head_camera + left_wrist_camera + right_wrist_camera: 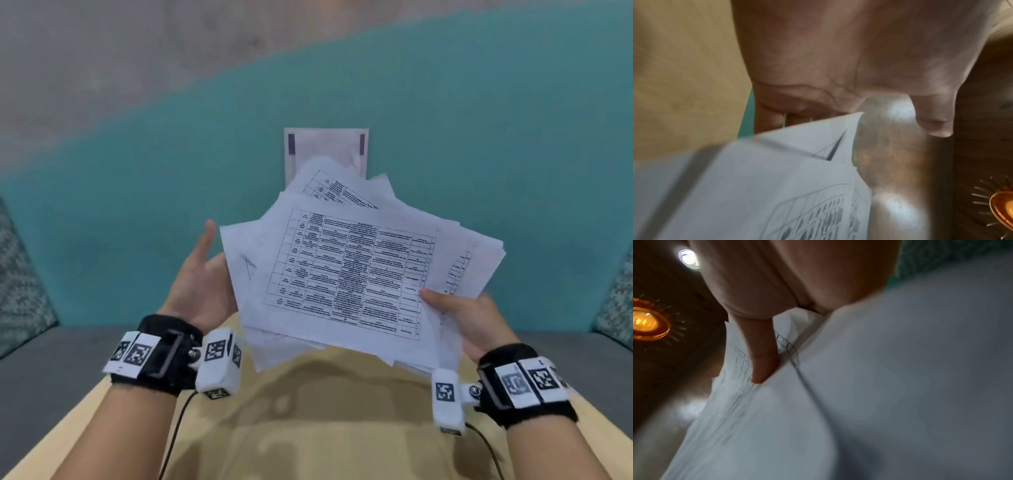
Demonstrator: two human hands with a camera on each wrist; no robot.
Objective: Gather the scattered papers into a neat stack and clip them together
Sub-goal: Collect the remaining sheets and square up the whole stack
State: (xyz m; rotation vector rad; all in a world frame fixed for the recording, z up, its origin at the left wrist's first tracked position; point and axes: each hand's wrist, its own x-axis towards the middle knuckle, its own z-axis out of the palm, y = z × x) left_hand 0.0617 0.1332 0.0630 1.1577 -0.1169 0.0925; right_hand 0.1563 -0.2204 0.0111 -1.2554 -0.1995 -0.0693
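Note:
A loose, fanned bundle of white printed papers hangs in the air in front of me; the top sheet carries a table of text. My right hand grips the bundle's right edge, thumb on top and fingers hidden beneath. My left hand is at the bundle's left edge with its fingers straight, palm toward the sheets; whether it touches them is unclear. One more sheet with dark marks at its top corners lies flat on the teal surface beyond the bundle. No clip is in view.
A teal surface fills the middle of the head view, with grey ground beyond it. A tan wooden table lies under my forearms. Patterned cushions sit at the left and right edges.

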